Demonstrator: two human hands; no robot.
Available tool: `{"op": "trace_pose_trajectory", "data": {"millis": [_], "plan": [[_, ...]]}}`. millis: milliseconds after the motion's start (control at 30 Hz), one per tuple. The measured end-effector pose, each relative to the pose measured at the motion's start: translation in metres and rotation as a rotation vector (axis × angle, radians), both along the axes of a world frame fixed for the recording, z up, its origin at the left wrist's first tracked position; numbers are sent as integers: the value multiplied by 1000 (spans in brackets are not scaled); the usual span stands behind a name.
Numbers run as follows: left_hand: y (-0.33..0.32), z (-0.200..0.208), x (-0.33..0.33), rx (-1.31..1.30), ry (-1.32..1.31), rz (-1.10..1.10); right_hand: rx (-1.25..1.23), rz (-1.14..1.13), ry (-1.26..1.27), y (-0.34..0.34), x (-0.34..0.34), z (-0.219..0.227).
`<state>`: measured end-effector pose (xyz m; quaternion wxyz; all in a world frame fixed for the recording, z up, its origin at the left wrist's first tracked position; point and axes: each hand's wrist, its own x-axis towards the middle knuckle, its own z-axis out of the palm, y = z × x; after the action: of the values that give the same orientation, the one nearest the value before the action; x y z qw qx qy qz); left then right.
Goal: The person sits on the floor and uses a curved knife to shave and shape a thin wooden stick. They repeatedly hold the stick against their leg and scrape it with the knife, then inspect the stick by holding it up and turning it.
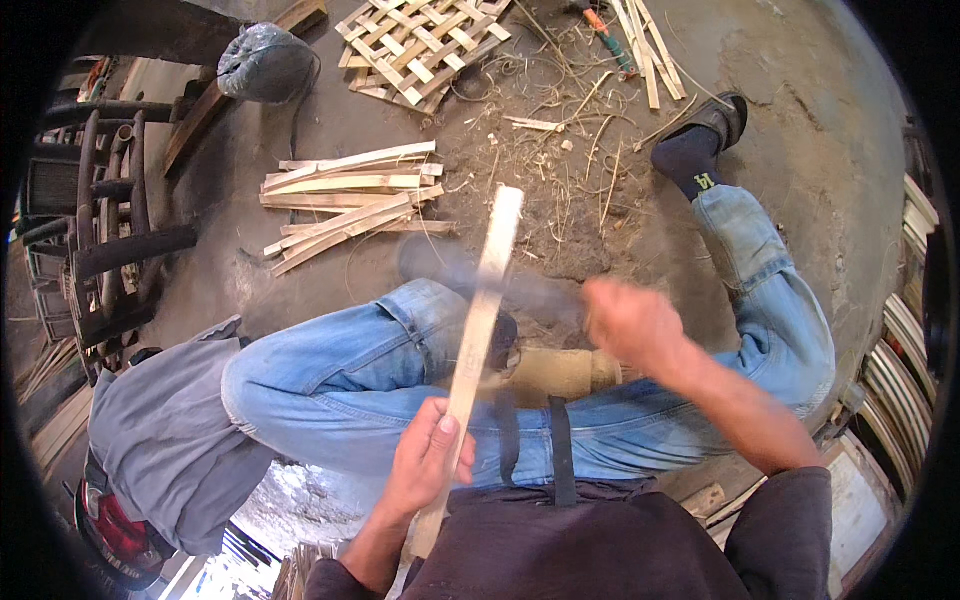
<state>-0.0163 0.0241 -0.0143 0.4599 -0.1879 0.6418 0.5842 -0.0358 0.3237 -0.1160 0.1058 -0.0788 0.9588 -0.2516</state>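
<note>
Pale bamboo slat (480,330): long, flat, straight, smooth face, running from near the lap up and away over the knees, far end squared off above the dirt. Left hand (428,455) wraps its lower part, thumb on the face, firm grasp. Right hand (630,325) is clenched around a blurred dark blade or tool (470,280) that crosses the slat about midway; motion blur, can't tell what kind of tool. Under the slat: blue-jeaned legs, a tan cloth-wrapped pad (560,372) on the thigh, dark straps over it. Right foot in a black sock and sandal (712,125) stretched out on the ground. Beyond the slat tip, a loose pile of split bamboo strips (350,200), rough and uneven in length, lying on the grey concrete floor (800,60). Thin curly shavings (560,130) litter the dirt patch between. Further out, a woven lattice panel (420,45) of the same strips. Grey cloth bundle (170,440) by the left knee, dark bent-cane frames (100,230) at the left edge.
</note>
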Motion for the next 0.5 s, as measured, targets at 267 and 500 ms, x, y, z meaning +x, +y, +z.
{"op": "trace_pose_trajectory", "data": {"millis": [267, 500], "plan": [[3, -2, -9, -40, -113, 42, -188, 266, -361, -43, 34, 71], [4, 0, -8, -106, -101, 87, -141, 175, -171, -45, 49, 61]]}}
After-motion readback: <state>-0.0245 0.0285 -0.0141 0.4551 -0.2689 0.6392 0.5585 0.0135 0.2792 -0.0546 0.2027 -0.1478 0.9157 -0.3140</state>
